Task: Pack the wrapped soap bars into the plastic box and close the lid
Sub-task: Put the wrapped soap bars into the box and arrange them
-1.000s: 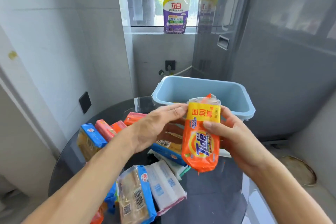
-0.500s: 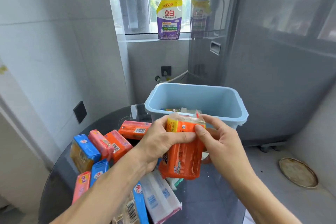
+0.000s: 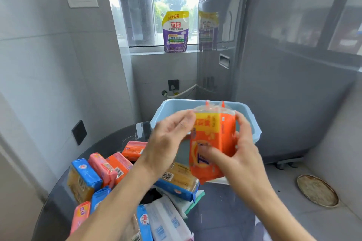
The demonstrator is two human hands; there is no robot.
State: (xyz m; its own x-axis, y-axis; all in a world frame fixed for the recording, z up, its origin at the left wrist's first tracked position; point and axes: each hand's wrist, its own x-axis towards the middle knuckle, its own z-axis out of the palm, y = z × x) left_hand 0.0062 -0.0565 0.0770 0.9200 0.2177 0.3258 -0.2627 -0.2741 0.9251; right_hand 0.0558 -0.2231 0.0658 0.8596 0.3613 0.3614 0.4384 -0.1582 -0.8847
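My right hand (image 3: 240, 154) grips an orange and yellow wrapped soap bar (image 3: 212, 141), held upright in front of the open light blue plastic box (image 3: 252, 121). My left hand (image 3: 168, 141) is open beside the bar, its fingertips touching the bar's upper left edge. Several more wrapped soap bars lie in a heap on the dark round table (image 3: 219, 211): a blue and yellow one (image 3: 83, 179), pink and orange ones (image 3: 109, 166), a blue one (image 3: 176, 179) under my left wrist, and a white one (image 3: 166, 221). The box's lid is not seen.
A grey washing machine (image 3: 274, 64) stands right behind the box. A purple detergent pouch (image 3: 175, 31) stands on the window sill. Tiled walls close in on the left. A round rusty drain cover (image 3: 317, 191) lies on the floor at the right.
The soap bar has risen and turned its front toward me again. My left hand has let go of its pinch on the bar and opened; my right hand keeps its hold.
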